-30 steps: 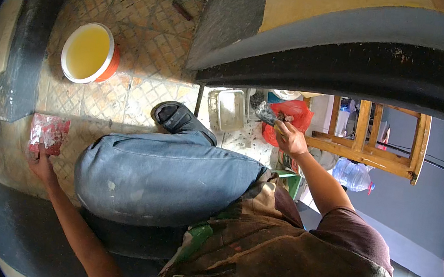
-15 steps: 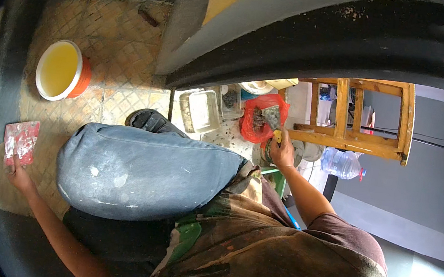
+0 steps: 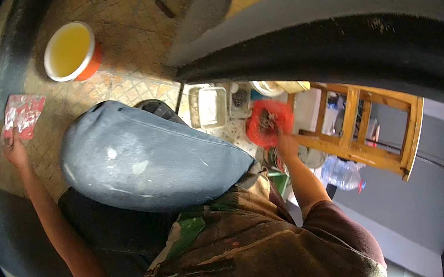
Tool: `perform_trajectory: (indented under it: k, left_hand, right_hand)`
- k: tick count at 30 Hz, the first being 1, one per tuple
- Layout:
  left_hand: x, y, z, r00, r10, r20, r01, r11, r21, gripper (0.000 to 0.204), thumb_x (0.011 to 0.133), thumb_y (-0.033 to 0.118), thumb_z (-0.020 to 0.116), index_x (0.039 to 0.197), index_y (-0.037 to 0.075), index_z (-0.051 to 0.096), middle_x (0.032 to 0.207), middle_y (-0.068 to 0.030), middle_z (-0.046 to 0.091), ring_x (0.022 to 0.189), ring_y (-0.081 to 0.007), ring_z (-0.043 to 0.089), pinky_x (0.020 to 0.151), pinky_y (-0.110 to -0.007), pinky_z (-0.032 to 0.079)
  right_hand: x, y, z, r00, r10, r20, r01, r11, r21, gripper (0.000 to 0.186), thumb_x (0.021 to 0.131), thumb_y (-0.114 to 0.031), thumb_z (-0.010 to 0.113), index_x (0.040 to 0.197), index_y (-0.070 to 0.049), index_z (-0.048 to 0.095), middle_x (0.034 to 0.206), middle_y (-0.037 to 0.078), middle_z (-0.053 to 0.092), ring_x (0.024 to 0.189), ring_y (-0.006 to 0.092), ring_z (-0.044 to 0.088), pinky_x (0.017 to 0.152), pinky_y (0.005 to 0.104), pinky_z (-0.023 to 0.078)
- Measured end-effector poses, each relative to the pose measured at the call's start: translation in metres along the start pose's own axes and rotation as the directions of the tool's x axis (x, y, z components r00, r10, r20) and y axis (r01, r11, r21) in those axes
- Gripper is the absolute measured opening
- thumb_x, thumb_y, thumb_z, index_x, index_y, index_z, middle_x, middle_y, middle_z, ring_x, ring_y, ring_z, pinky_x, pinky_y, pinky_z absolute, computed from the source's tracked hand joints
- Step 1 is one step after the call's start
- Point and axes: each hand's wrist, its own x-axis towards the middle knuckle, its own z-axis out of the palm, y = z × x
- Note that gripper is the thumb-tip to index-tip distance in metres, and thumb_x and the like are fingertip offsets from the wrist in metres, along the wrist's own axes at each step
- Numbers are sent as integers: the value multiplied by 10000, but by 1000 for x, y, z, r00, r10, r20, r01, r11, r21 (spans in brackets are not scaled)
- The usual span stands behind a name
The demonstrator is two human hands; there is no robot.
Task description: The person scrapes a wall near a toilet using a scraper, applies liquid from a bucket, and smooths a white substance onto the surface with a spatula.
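Note:
My left hand (image 3: 14,150) at the far left grips a flat red square scraper (image 3: 24,112) smeared with white. My right hand (image 3: 287,146) reaches into a red plastic bag (image 3: 257,115) of dark, crumbly material, closed on a putty knife (image 3: 275,126) whose blade is hard to make out against the contents. Left of the bag are a shallow pale container (image 3: 195,107) and a clear plastic tub (image 3: 239,103). My bent knee (image 3: 113,152) lies between my two hands.
An orange bucket (image 3: 93,60) of yellow liquid stands on the tiled floor. A dark ledge (image 3: 323,51) runs above the bag. A wooden frame (image 3: 347,127) and a large water bottle (image 3: 340,174) are at the right, a low dark wall (image 3: 18,44) at the left.
My right hand has dipped from above the red bag down into it with the putty knife. My left hand with the red scraper has shifted left in view; the camera has also moved slightly.

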Motion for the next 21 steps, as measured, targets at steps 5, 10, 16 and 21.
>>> perform_trajectory:
  k: [5,10,16,21]
  left_hand:
    - [-30,61,39,975,-221,-2,213,938,274,577,906,380,740,1212,-97,636,851,-148,708,808,-186,601,836,-347,499]
    - [-40,93,42,968,-137,-212,78,960,-267,555,854,125,807,1287,-60,512,1042,-133,695,850,-169,666,779,-307,530]
    - [-46,90,23,940,-128,-316,9,936,-351,529,848,126,807,1259,-38,517,989,-144,695,770,-139,653,640,-311,549]
    - [-34,58,28,890,-105,-443,-20,963,-270,488,871,112,774,1258,-38,516,855,-125,716,724,-144,676,590,-308,549]
  right_hand:
    - [-12,23,51,993,-108,-56,111,992,55,250,911,-129,516,1141,-42,554,892,184,679,823,383,679,699,522,532]
    - [11,-41,46,983,47,-179,4,962,272,549,955,-300,571,1384,26,465,1086,267,673,923,437,665,777,545,519]
    - [26,-60,56,993,53,-105,-34,984,177,775,913,-385,632,1512,-19,304,1255,319,607,1020,467,652,852,526,541]
    - [59,-116,-51,822,-558,114,418,727,545,421,909,-251,639,1228,20,589,1137,231,671,1087,334,650,904,443,531]
